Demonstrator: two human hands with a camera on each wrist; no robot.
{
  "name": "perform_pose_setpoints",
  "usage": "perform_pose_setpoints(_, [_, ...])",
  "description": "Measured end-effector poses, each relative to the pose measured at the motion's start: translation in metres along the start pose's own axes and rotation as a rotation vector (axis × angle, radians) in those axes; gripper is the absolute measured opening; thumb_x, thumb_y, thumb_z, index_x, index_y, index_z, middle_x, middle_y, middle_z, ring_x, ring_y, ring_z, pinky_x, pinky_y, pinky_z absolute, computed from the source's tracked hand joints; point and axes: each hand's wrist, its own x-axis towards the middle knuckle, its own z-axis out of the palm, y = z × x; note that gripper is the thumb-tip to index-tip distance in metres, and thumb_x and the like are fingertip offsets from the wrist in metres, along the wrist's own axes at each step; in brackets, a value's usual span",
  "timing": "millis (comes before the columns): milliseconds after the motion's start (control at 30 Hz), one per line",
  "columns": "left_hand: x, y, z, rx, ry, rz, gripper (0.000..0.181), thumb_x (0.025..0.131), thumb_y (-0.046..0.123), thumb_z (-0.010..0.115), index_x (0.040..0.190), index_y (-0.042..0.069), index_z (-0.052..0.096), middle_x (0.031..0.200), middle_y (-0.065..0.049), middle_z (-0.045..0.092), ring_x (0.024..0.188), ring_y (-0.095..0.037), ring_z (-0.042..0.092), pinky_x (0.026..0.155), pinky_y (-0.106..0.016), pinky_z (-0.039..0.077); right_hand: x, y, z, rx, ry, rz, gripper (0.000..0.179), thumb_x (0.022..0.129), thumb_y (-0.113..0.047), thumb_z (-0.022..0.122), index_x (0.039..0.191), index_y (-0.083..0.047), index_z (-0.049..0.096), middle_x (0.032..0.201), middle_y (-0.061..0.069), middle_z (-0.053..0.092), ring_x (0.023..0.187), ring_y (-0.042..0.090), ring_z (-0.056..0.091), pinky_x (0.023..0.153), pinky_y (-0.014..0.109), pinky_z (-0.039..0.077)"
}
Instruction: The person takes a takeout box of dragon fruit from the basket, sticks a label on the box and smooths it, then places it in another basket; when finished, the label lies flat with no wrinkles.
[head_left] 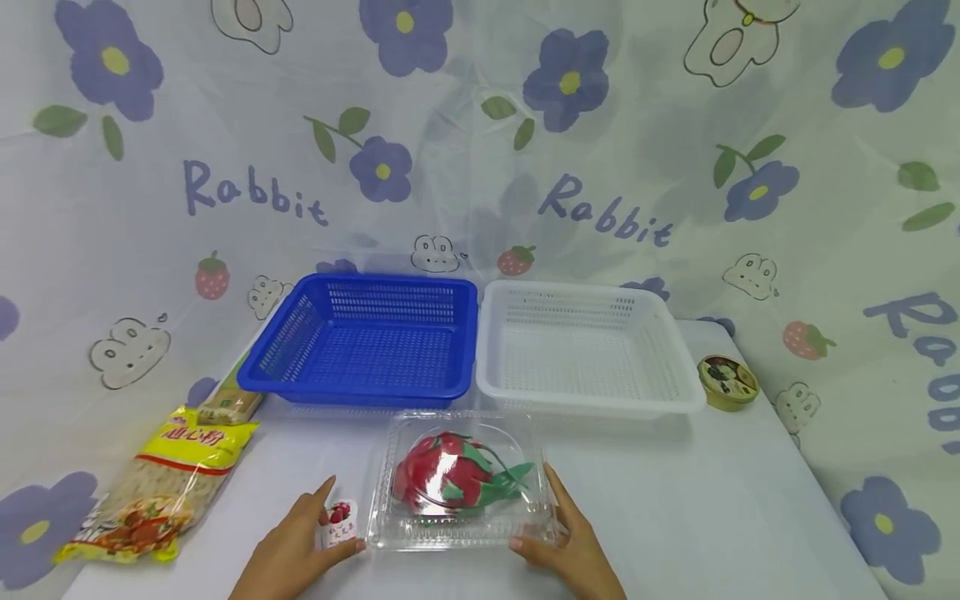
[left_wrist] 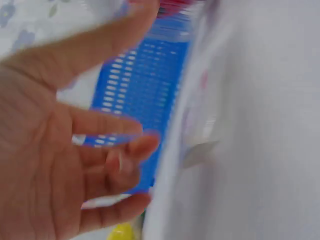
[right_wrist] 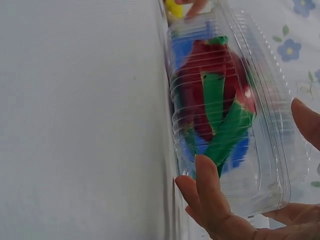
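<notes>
My L hand is empty, fingers parted by a flat card, & my R hand, loosely spread, just touches a ridged clear-plastic box w/ red-green dragon fruit inside.

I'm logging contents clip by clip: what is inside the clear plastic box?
The clear plastic box holds a red dragon fruit with green leafy tips, visible through the plastic. What lies directly beneath it, covered by the fruit itself, cannot be seen.
</notes>
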Motion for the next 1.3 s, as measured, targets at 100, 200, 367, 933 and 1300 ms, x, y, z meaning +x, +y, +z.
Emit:
perform_pose_setpoints(100, [0.004, -0.006, 0.002, 0.089, 0.025, -0.056, 0.104, 0.070, 0.067, 0.076, 0.135, -0.009, 0.048, 0.102, -0.014, 0.057, 0.076, -0.022, 0.057, 0.070, -0.049, 0.055, -0.003, 0.001, -0.002, 0.026, -0.016, 0.006, 0.099, 0.082, -0.020, 0.080, 0.160, -0.026, 0.019, 0.135, 0.037, 0.045, 0.101, 0.031, 0.065, 0.074, 0.045, 0.060])
perform_pose_setpoints(200, [0.005, -0.012, 0.004, 0.136, 0.020, -0.122, 0.106, 0.067, 0.075, 0.073, 0.121, -0.013, 0.051, 0.102, -0.022, 0.055, 0.075, -0.026, 0.057, 0.071, -0.053, 0.055, -0.004, 0.001, -0.004, 0.052, -0.028, 0.009, 0.098, 0.083, -0.020, 0.079, 0.160, -0.024, 0.018, 0.135, 0.036, 0.044, 0.106, 0.033, 0.066, 0.075, 0.046, 0.060])
perform_pose_setpoints(367, [0.004, -0.014, 0.005, 0.142, 0.020, -0.178, 0.104, 0.061, 0.080, 0.072, 0.105, -0.011, 0.052, 0.091, -0.018, 0.048, 0.069, -0.023, 0.049, 0.063, -0.046, 0.053, -0.005, 0.002, -0.006, 0.068, -0.042, 0.001, 0.098, 0.085, -0.018, 0.078, 0.160, -0.020, 0.016, 0.134, 0.035, 0.045, 0.107, 0.033, 0.066, 0.077, 0.047, 0.060])
perform_pose_setpoints(933, [0.002, -0.008, 0.014, -0.007, 0.051, -0.183, 0.069, 0.067, 0.057, 0.085, 0.097, 0.002, 0.053, 0.094, -0.014, 0.049, 0.075, -0.024, 0.053, 0.065, -0.045, 0.050, -0.008, 0.002, -0.006, 0.084, -0.058, -0.011, 0.094, 0.088, -0.017, 0.074, 0.160, -0.011, 0.013, 0.136, 0.039, 0.041, 0.108, 0.036, 0.066, 0.078, 0.045, 0.060])
perform_pose_setpoints(1300, [-0.002, -0.015, 0.016, -0.059, 0.074, -0.260, 0.103, 0.063, 0.067, 0.082, 0.128, -0.005, 0.047, 0.105, -0.024, 0.047, 0.077, -0.028, 0.053, 0.068, -0.048, 0.051, -0.009, 0.001, -0.006, 0.071, -0.054, -0.015, 0.094, 0.087, -0.018, 0.075, 0.160, -0.014, 0.016, 0.137, 0.039, 0.041, 0.112, 0.038, 0.064, 0.080, 0.047, 0.059])
